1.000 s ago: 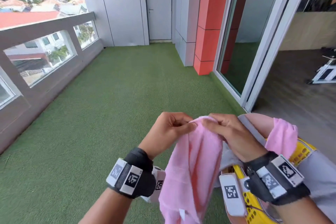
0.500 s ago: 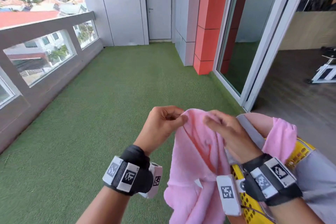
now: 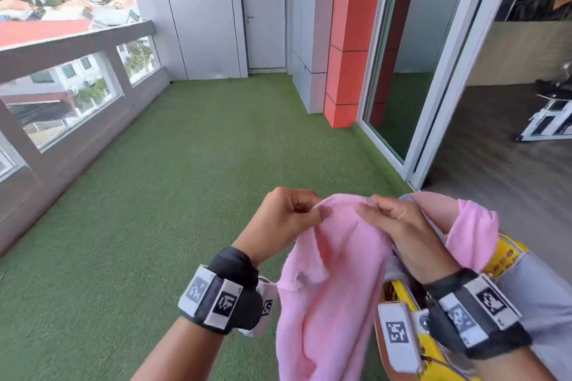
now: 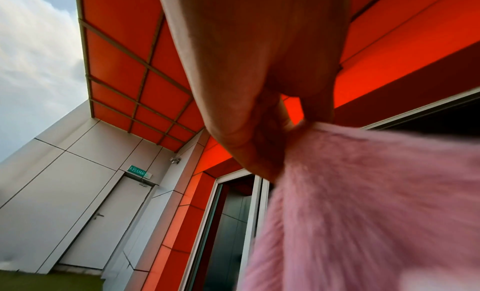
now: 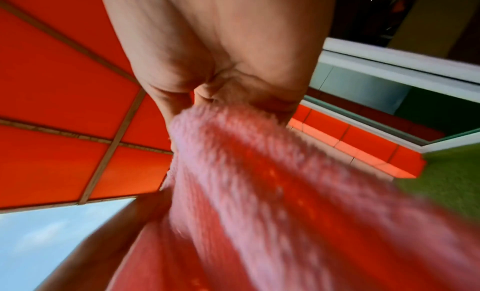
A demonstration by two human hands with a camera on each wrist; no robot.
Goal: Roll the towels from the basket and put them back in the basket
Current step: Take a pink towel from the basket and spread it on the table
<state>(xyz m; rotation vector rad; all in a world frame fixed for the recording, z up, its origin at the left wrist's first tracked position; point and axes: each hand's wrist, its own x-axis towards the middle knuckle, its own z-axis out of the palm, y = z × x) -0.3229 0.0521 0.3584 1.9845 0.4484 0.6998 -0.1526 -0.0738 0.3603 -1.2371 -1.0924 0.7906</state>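
Observation:
A pink towel (image 3: 334, 281) hangs in the air in front of me, held up by its top edge. My left hand (image 3: 305, 210) pinches that edge on the left, and my right hand (image 3: 376, 210) pinches it on the right, close beside the left. The towel (image 4: 363, 203) drapes from the left fingers in the left wrist view, and the towel (image 5: 259, 182) runs blurred from the right fingers in the right wrist view. A yellow perforated basket (image 3: 507, 257) sits low on the right behind my right wrist, with another pink towel (image 3: 473, 235) draped over its rim.
Green artificial turf (image 3: 185, 195) covers the balcony floor. A low wall with glass panels (image 3: 62, 108) runs along the left. A red column (image 3: 349, 56) and a sliding glass door (image 3: 418, 71) stand on the right, and a white door (image 3: 263, 9) closes the far end.
Both hands have shifted their pinch along the towel's top edge and spread slightly apart. The hanging towel has opened out wider than one second ago.

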